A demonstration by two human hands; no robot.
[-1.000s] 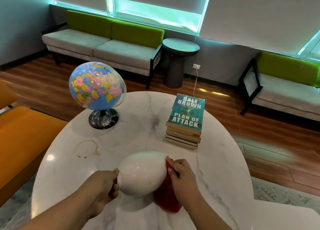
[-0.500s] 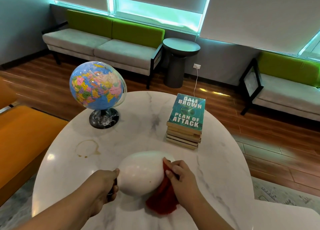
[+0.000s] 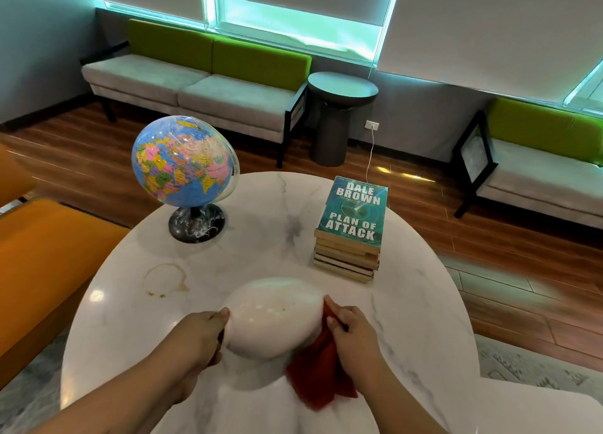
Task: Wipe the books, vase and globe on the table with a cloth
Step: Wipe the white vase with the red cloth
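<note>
Between the two hands sits the vase (image 3: 274, 316), a white, egg-shaped piece turned on its side above the near part of the round marble table (image 3: 424, 319); whether it touches the tabletop or is held just off it cannot be told. The left hand (image 3: 199, 335) grips the vase's near-left end, fingers curled round the narrow dark part there and the thumb laid against the white wall. The right hand (image 3: 354, 332) is closed on a red cloth (image 3: 321, 378) and presses it against the vase's right side; the loose rest of the cloth hangs down below that hand and trails onto the table. A few small brown specks show on the vase's upper surface. Beyond the left hand, and well apart from it, the globe (image 3: 182, 162) stands upright on its dark base, its sphere tilted on the axis. Between that hand and the globe lies a brown ring stain (image 3: 166, 280) on the marble. Beyond the right hand is the stack of books (image 3: 350, 234) — a teal cover reading "Dale Brown, Plan of Attack" lies on top. Farther off, past the table, a grey and green sofa (image 3: 195, 84) and a dark round side table (image 3: 339, 117) stand against the wall, and an orange seat (image 3: 42, 270) sits out to the left of the left hand.
</note>
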